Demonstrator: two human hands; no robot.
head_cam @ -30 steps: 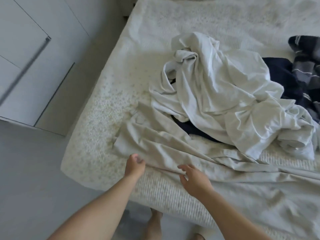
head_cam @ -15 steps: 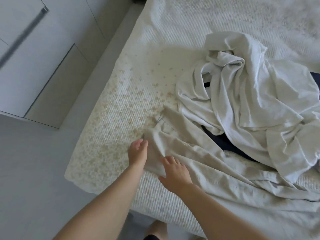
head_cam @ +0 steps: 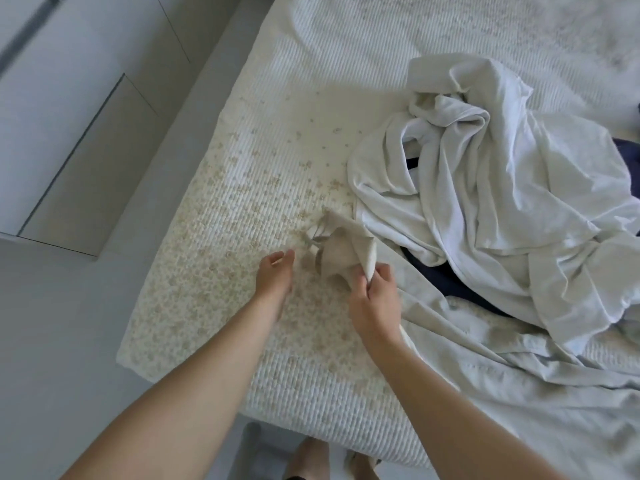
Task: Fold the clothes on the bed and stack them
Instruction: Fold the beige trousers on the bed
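Observation:
A pale beige garment lies stretched across the near right of the bed. My right hand grips its left end, which is bunched and lifted off the bedspread, with a drawstring hanging from it. My left hand hovers just left of that raised end, fingers straight, holding nothing. A crumpled white garment is heaped behind, partly over a dark navy garment.
The bed's near left corner is close to my left arm. Grey floor lies to the left, with white cabinet doors beyond it. My feet show below the bed edge.
My right hand has taken hold of the beige garment's end and raised it off the bed. My left hand came off the cloth and now hovers beside it.

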